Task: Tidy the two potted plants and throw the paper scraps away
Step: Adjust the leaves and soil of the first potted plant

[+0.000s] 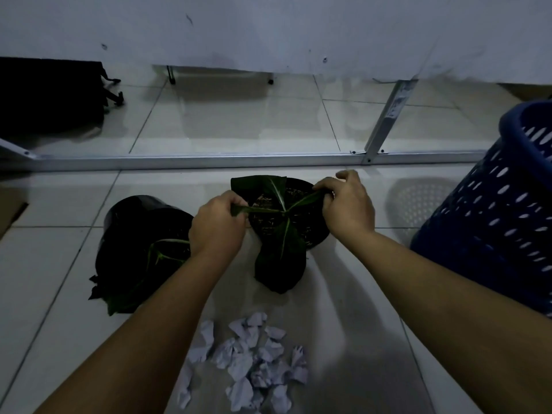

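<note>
Two potted plants in black pots stand on the tiled floor. The right plant [282, 216] has broad dark leaves spreading from its middle. My left hand [218, 228] pinches the tip of its left leaf, and my right hand [348, 204] pinches the tip of its right leaf. The left plant [140, 246] stands beside my left forearm, its leaves drooping over the near side. A heap of several crumpled white paper scraps [254, 360] lies on the floor between my forearms, nearer to me than the pots.
A blue perforated plastic basket [495, 222] stands at the right. A metal frame bar [239, 161] runs across the floor behind the pots, under a white cloth [268, 34]. A black bag [50, 97] sits at far left, a cardboard edge [9, 210] at the left border.
</note>
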